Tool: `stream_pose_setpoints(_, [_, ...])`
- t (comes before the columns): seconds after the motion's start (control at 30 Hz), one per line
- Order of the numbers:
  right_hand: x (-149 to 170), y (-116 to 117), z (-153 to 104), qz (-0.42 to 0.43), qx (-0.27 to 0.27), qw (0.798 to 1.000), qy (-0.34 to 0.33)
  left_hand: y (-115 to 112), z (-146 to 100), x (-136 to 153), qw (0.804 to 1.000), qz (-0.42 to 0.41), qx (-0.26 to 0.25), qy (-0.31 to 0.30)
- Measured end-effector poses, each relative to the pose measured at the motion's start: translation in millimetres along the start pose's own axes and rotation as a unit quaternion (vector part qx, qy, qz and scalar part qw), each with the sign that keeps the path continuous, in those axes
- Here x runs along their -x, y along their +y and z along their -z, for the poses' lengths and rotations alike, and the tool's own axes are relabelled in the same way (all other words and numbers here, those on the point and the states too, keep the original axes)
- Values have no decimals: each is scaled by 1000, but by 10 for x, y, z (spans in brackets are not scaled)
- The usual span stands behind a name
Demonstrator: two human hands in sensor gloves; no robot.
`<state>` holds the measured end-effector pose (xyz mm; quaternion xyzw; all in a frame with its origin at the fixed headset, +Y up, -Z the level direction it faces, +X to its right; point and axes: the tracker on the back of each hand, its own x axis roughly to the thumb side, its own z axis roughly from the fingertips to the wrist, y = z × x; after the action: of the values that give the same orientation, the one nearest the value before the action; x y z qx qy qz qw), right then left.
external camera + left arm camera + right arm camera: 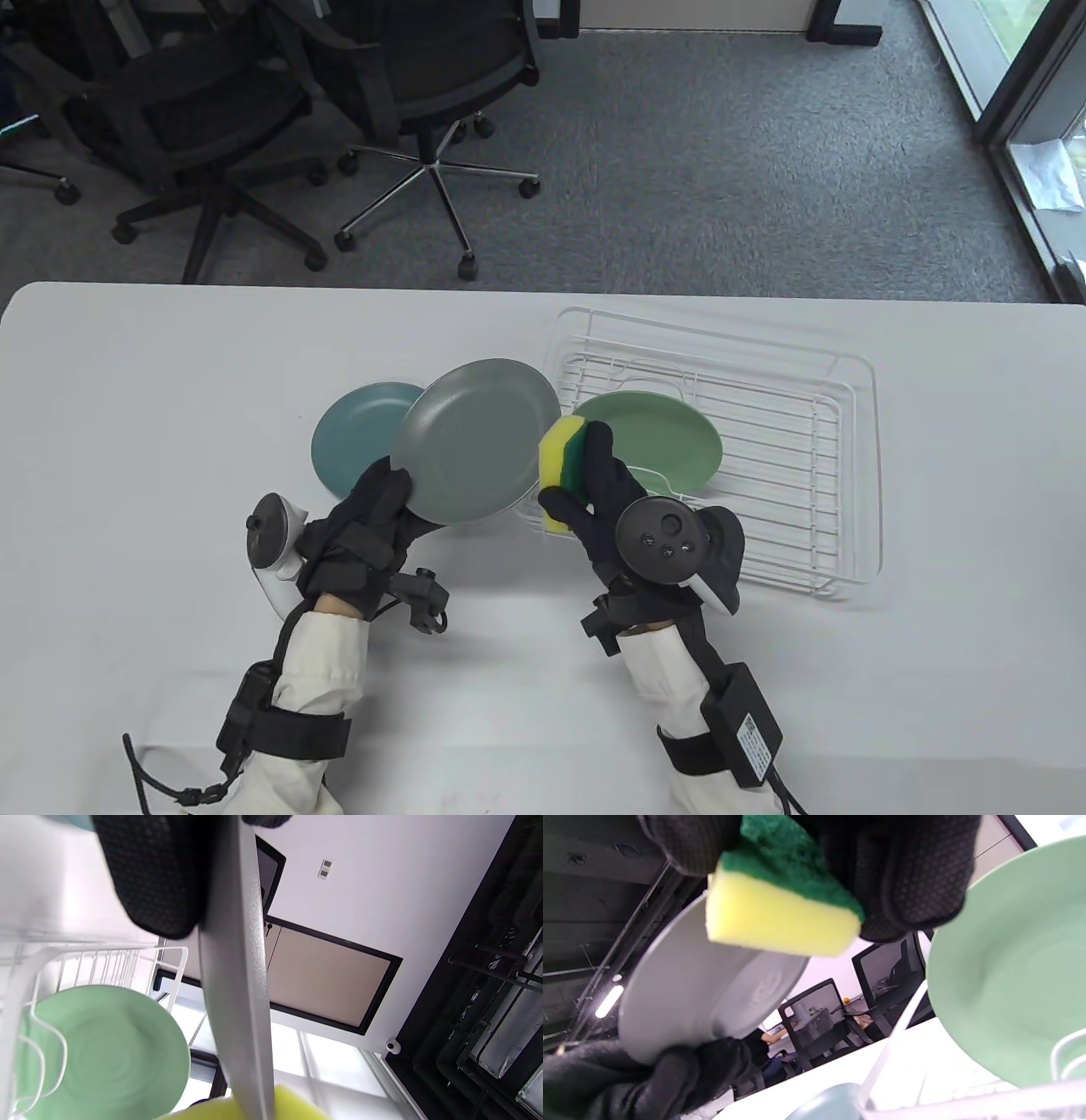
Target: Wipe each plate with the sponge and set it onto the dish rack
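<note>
Left hand (373,522) grips tilted grey plate (475,441) | right hand (607,501) holds sponge (562,475) upright

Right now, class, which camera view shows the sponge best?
The right wrist view: the sponge fills the frame, yellow foam and green scrubbing layer clear, gripped by the right hand. The table view shows it small, half hidden; the left wrist view shows only a yellow corner.
</note>
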<state>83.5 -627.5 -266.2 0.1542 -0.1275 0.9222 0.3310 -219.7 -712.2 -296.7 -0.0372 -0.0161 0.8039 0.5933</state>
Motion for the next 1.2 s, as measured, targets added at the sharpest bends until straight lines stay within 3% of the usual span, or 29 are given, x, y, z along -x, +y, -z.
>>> stream_pose_setpoints(0.37, [113,-14,-21,87,37,995,-13,-55,19,30,990,133,35,27])
stream_pose_setpoints(0.53, [122,-6,-24,129,50,990,-26,-124,10,36,985,169,22,9])
stream_pose_setpoints(0.83, [251,-40,-50,247,101,964,-8,-221,20,40,982,172,76,14])
stream_pose_setpoints(1.2, [414,-50,-20,339,69,938,5,-270,54,73,971,193,139,26])
